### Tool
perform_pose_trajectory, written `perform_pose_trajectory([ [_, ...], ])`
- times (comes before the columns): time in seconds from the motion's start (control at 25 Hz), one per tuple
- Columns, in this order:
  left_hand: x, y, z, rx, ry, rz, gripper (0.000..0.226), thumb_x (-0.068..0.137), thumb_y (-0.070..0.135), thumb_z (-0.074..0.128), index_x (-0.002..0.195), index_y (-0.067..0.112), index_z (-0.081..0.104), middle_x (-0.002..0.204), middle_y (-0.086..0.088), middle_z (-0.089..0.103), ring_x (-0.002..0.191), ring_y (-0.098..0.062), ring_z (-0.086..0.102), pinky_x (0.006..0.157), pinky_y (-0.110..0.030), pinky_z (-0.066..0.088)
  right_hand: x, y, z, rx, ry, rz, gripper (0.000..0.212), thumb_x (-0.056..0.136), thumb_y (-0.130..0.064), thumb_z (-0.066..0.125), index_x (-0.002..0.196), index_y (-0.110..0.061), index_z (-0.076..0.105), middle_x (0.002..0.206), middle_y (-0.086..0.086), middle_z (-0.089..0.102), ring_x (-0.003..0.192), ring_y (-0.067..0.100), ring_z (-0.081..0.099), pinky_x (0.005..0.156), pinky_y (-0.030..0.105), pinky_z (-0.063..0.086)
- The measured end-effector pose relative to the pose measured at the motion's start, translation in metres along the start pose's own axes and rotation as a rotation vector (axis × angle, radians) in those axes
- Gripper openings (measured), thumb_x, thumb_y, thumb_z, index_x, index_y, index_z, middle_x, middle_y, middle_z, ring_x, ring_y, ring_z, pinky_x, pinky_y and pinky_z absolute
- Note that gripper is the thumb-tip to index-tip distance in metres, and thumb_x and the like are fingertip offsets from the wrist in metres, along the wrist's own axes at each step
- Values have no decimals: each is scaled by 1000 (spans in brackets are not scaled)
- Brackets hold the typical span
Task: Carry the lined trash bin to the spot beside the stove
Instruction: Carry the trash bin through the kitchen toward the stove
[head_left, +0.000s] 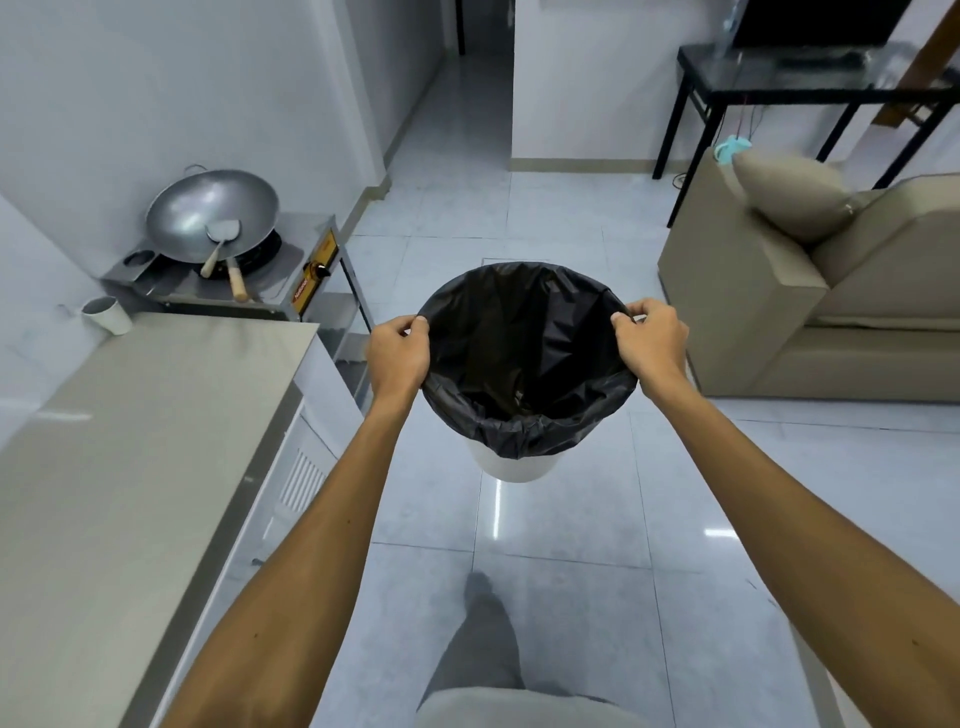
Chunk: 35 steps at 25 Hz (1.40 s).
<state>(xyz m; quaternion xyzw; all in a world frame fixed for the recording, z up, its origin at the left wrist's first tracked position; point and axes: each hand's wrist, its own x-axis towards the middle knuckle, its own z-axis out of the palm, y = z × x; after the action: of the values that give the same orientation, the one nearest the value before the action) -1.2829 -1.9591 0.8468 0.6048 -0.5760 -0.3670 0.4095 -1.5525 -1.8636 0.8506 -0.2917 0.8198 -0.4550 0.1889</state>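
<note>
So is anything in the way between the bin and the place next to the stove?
Nothing visible is. The trash bin, held at its rim by the left hand and right hand, has only bare floor tiles between it and the stove. The sofa sits off on the other side.

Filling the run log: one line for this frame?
phase: carrying | left hand: gripping rim | right hand: gripping rim | trash bin: black liner, held over floor | stove: ahead-left, not reached
</note>
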Motion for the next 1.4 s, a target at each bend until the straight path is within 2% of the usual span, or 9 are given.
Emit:
perform_pose_trajectory([
  [0.16, 93, -2, 48, 38, -11, 0, 26, 98, 26, 55, 88, 11, 74, 77, -4, 68, 68, -15, 62, 62, -27, 52, 93, -16, 48, -23, -13, 1, 23, 93, -24, 61, 108, -11, 73, 104, 12, 73, 76, 16, 65, 72, 27, 47],
  [0.36, 225, 11, 90, 116, -57, 17, 30, 98, 31, 55, 115, 12, 71, 76, 1, 66, 66, -16, 65, 66, -39, 62, 207, -57, 109, -24, -64, 8, 26, 93, -25, 62, 113, -11, 72, 101, 11, 73, 81, 20, 69, 74, 34, 54],
  [0.52, 313, 25, 120, 88, -64, 60, 31, 100, 28, 55, 125, 16, 68, 76, 13, 62, 68, -10, 63, 70, -35, 63, 288, -95, 147, -36, -96, -14, 27, 92, -26, 62, 114, -13, 72, 96, 8, 73, 89, 24, 70, 83, 39, 58],
  [0.64, 383, 32, 146, 93, -57, 66, 31, 100, 27, 55, 126, 15, 68, 80, 11, 63, 70, -10, 64, 73, -34, 63, 355, -117, 180, -39, -115, -19, 26, 93, -24, 60, 113, -14, 72, 91, 6, 72, 90, 25, 70, 85, 40, 58],
  [0.8, 471, 38, 183, 105, -2, 35, 32, 100, 26, 55, 127, 13, 68, 91, 1, 67, 75, -8, 62, 81, -36, 61, 452, -141, 233, -95, -164, -81, 25, 97, -21, 56, 116, -11, 70, 99, 8, 71, 94, 27, 67, 82, 36, 52],
  [1.0, 577, 46, 228, 95, 93, -8, 33, 100, 26, 55, 128, 13, 66, 103, -8, 71, 85, -22, 68, 83, -42, 62, 582, -181, 296, -146, -296, -203, 27, 101, -19, 55, 123, -8, 66, 102, 8, 66, 88, 22, 61, 77, 29, 43],
  [1.12, 638, 56, 252, 83, 168, -63, 34, 101, 26, 55, 131, 15, 65, 100, -10, 71, 79, -24, 68, 73, -39, 63, 658, -217, 332, -162, -371, -261, 27, 102, -19, 56, 125, -8, 65, 102, 6, 64, 83, 18, 59, 75, 27, 43],
  [1.24, 683, 62, 269, 78, 247, -95, 33, 101, 24, 55, 131, 14, 65, 94, -8, 70, 70, -22, 66, 63, -36, 63, 718, -245, 369, -187, -430, -329, 28, 102, -20, 56, 125, -7, 66, 105, 8, 66, 88, 21, 60, 77, 28, 44],
  [1.4, 749, 61, 282, 81, 342, -152, 33, 101, 23, 55, 130, 11, 66, 95, -5, 71, 71, -18, 64, 70, -36, 62, 788, -281, 440, -175, -523, -373, 28, 101, -20, 56, 124, -7, 67, 110, 13, 71, 94, 25, 65, 83, 34, 52],
])
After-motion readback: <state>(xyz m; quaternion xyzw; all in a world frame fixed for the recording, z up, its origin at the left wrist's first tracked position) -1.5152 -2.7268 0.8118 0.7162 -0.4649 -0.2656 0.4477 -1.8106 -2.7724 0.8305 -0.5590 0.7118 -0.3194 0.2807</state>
